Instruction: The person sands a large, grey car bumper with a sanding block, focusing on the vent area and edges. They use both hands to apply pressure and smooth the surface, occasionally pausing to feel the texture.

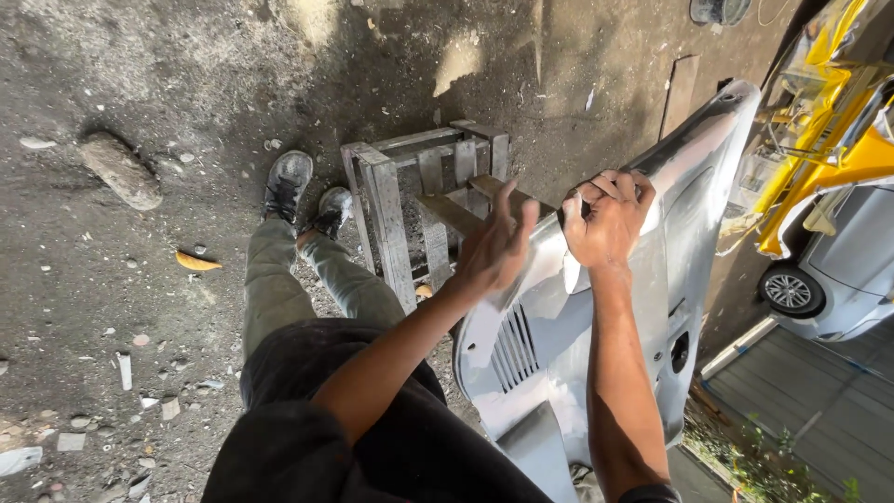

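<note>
While gripped, panel (652, 279) lengthwise away.

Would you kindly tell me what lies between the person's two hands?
In the head view, only the curved edge of the silver-grey metal body panel runs between the open left hand and the closed right hand, which grips something small.

Left hand (494, 247) raised, fingers spread open, right hand (605, 219) curled in a fist, forearms extended forward
</note>
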